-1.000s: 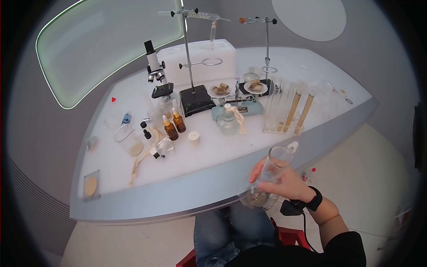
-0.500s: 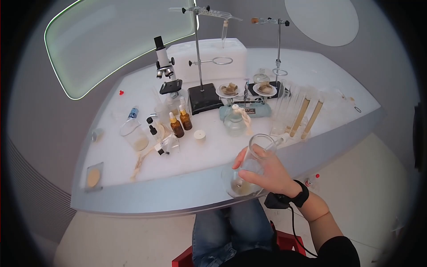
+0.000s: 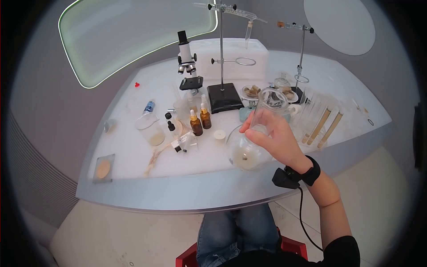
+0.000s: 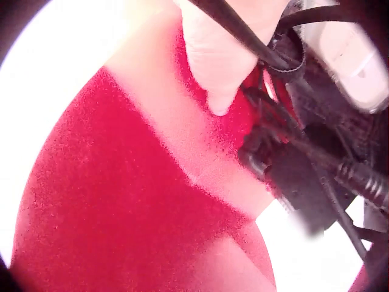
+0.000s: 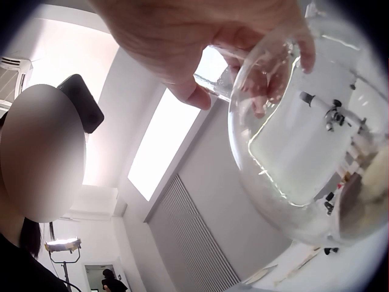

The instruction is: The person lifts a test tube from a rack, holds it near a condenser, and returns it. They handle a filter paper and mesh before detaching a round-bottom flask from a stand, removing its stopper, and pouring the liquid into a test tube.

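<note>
My right hand (image 3: pixel 278 135) grips a clear glass flask (image 3: pixel 248 153) by its neck, above the table's front part. The round bulb hangs tilted to the left below the fingers, with a little pale residue in its bottom. Its open mouth points up and away, and a short side tube sticks out near it. In the right wrist view the bulb (image 5: pixel 285 182) shows large beside the curled fingers. My left hand (image 4: pixel 222 48) is seen only in the left wrist view, partly, with one straight finger against the red stool (image 4: pixel 109 201).
Behind the flask, a balance pan (image 3: pixel 252 93) carries brown lumps. Test tubes (image 3: pixel 318 127) stand right, two filled brown. Leftward are brown dropper bottles (image 3: pixel 196 124), a beaker (image 3: pixel 151 133), a white stopper (image 3: pixel 219 134) and a microscope (image 3: pixel 191 83). A stand (image 3: pixel 224 98) rises behind.
My right hand has carried the flask up and forward, from the table's front edge to over the tabletop. It now overlaps the balance. The head view has turned left.
</note>
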The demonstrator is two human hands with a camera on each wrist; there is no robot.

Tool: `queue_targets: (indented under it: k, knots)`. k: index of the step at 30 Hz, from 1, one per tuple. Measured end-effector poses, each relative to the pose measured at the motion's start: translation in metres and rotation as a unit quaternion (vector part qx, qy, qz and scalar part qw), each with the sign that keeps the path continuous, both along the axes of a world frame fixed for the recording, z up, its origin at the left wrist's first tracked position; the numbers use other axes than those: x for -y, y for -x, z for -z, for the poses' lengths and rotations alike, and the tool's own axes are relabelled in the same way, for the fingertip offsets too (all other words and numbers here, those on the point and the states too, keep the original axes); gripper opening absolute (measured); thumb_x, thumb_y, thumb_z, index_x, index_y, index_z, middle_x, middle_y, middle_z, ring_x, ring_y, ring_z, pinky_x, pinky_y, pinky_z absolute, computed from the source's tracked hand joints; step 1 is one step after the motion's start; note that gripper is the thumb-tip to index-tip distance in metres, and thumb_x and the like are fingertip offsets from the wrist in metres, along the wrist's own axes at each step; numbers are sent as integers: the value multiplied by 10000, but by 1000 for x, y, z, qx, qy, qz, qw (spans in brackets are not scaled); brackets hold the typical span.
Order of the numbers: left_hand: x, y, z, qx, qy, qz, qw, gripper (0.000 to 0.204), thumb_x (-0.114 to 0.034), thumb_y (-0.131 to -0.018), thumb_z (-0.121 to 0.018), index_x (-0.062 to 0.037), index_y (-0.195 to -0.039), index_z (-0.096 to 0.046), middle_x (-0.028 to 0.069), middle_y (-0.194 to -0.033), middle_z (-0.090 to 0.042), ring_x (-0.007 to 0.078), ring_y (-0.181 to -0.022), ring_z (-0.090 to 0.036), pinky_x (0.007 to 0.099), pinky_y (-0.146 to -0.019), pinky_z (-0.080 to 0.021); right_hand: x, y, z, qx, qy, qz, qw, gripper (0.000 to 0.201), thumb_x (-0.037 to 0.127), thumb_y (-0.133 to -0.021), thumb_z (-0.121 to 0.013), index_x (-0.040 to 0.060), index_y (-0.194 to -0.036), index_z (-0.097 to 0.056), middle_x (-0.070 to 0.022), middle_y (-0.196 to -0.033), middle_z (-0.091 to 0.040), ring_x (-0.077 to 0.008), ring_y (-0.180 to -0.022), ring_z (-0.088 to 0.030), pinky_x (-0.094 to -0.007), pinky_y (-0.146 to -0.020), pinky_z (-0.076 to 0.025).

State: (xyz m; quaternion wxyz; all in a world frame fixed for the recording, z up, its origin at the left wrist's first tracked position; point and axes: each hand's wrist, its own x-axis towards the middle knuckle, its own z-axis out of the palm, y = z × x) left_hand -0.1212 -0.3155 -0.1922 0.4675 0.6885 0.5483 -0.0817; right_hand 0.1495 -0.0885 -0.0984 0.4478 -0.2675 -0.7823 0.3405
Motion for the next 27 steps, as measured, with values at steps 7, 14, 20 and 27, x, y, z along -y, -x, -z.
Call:
queue_targets:
  k: [7, 14, 20, 27]
  knots:
    - [-1, 4, -8, -3, -5, -12, 1000, 260, -229, -842, -542, -50, -1027, -577, 104, -919, -612, 247, -838, -598, 328, -753, -457, 7, -5, 21, -65, 7, 62, 996, 167, 182, -763, -597, 18, -764, -568, -58, -802, -577, -172, -818, -536, -289, -785, -385]
    - [-6, -10, -12, 3, -5, -11, 1000, 262, -234, -844, -542, -54, -1030, -577, 99, -920, -612, 242, -837, -599, 326, -754, -457, 30, -30, 34, -83, 62, 46, 994, 220, 128, -728, -612, 19, -889, -510, -67, -844, -596, -159, -826, -552, -293, -785, -412]
    - [-55, 1, -30, 124, -124, -100, 979, 170, -156, -861, -513, -40, -959, -590, 62, -822, -639, 155, -755, -622, 259, -643, -461, 49, -44, 42, -112, 87, 40, 989, 267, 117, -717, -617, 23, -928, -485, -78, -858, -598, -160, -829, -550, -296, -785, -417]
    - [-238, 7, -54, 161, -433, -218, 860, 186, -102, -851, -462, 44, -938, -537, 111, -719, -609, 162, -642, -592, 279, -600, -472, 63, -69, 52, -95, 50, 40, 993, 286, 66, -699, -620, 45, -934, -457, -90, -867, -585, -161, -826, -541, -301, -771, -422]
